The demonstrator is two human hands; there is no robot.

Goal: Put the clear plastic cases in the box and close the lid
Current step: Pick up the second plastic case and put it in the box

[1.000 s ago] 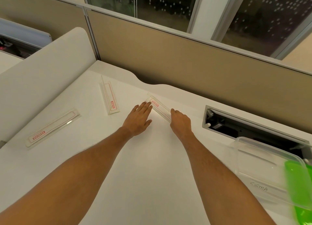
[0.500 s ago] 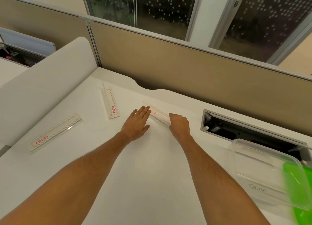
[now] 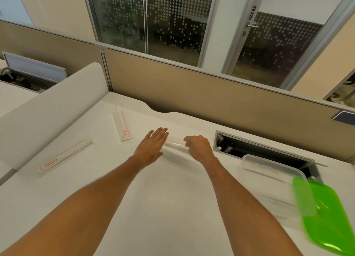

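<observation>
A long clear plastic case point(image 3: 175, 145) lies between my two hands at the desk's middle. My right hand point(image 3: 199, 147) curls its fingers around the case's right end. My left hand point(image 3: 152, 146) rests flat, fingers straight, against its left end. Two more clear cases with red labels lie to the left: one point(image 3: 123, 126) near the back, one point(image 3: 64, 156) nearer the left edge. The clear box point(image 3: 272, 180) stands open at the right, with its green lid point(image 3: 330, 217) lying beside it at the front right.
A white desk point(image 3: 153, 207) carries everything. An open cable trough point(image 3: 259, 150) runs behind the box. A beige partition point(image 3: 211, 98) closes the back and a white divider point(image 3: 48, 106) bounds the left side.
My right hand has closed around the end of the middle case and turned it more crosswise. My left hand has stayed at its other end. The camera has tilted upward.
</observation>
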